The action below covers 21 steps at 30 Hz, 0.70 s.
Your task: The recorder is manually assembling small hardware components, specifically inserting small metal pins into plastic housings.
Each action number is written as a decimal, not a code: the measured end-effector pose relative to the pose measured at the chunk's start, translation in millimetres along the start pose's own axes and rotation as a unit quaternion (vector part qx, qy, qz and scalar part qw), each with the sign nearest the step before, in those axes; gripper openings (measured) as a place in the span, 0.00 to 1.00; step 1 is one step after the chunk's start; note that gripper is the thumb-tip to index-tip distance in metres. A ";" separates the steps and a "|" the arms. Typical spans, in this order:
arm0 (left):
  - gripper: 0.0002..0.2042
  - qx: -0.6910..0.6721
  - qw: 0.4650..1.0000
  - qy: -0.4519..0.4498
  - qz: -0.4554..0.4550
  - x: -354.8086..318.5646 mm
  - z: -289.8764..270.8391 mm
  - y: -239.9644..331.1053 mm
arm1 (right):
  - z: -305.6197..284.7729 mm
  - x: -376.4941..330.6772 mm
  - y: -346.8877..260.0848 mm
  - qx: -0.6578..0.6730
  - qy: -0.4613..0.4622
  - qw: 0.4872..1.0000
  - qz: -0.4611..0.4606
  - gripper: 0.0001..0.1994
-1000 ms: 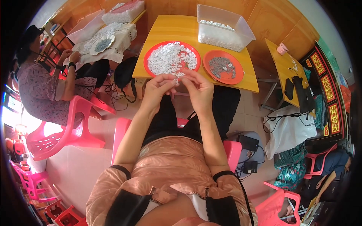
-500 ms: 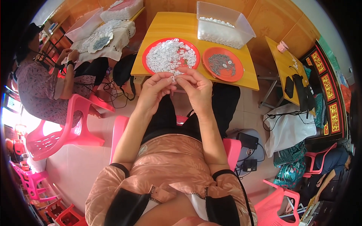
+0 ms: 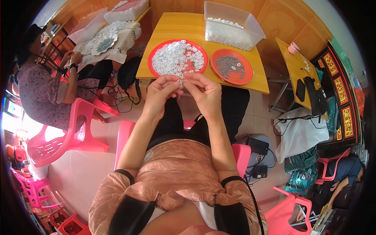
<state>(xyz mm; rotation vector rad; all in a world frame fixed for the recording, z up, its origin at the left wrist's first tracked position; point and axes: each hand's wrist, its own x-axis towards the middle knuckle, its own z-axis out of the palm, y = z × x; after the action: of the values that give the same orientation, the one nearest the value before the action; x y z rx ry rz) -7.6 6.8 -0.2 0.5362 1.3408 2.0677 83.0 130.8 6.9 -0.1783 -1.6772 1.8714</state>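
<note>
Both my hands are raised over my lap at the near edge of the yellow table, fingertips meeting. My left hand (image 3: 158, 98) pinches a small white plastic piece (image 3: 181, 83) between thumb and fingers. My right hand (image 3: 206, 94) closes on the same piece from the other side; whether it also holds a tiny metal part is hidden. Just beyond them, a red plate (image 3: 150, 62) carries a heap of small white pieces (image 3: 168, 58) with holes. To its right, an orange-red plate (image 3: 245, 62) holds many small grey metal parts (image 3: 229, 67) and a few white pieces.
A clear plastic bin (image 3: 235, 37) of white pieces stands at the table's back right. On the left, another person (image 3: 47, 86) works beside a cloth-covered table. A side table (image 3: 293, 66) at right bears a pink cup (image 3: 293, 48) and black pouch. Pink chairs (image 3: 70, 133) stand around.
My hands stay in nearly the same place, with the fingertips shifting slightly around the white piece. At the far right, a seated person has leaned further into view.
</note>
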 end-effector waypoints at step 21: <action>0.08 0.059 0.992 0.017 0.113 -3.6 7.4 -3.9 | 4.8 2.5 4.6 -0.002 0.022 0.999 -0.025 0.09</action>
<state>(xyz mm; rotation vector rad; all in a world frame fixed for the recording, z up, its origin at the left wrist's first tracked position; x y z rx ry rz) 0.7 10.5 -0.8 0.7379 1.4884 2.1949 77.1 128.0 4.2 -0.1764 -1.6401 1.8150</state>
